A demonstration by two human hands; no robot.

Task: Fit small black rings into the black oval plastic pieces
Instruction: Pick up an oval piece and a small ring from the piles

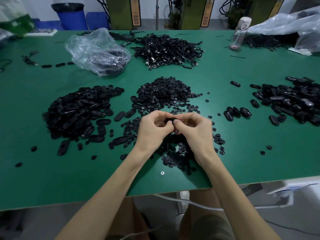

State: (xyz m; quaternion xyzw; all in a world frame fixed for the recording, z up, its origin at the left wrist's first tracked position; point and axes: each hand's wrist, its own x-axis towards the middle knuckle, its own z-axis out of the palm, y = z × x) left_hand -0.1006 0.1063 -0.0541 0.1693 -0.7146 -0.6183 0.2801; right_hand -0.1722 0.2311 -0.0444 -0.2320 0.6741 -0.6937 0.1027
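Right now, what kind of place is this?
Probably a factory assembly bench: heaps of black oval pieces and small rings on a green worktable, plus a cable pile. Left hand and right hand pinch one black piece.

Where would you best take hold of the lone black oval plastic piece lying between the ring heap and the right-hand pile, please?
I would pinch the black oval plastic piece across its two long sides, coming from above. It lies flat and alone on the green table, and its width is the shorter span.

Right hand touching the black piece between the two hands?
Touching. Head view: right hand thumb presses on the black piece, fingers curled round it; left hand grips its other end.
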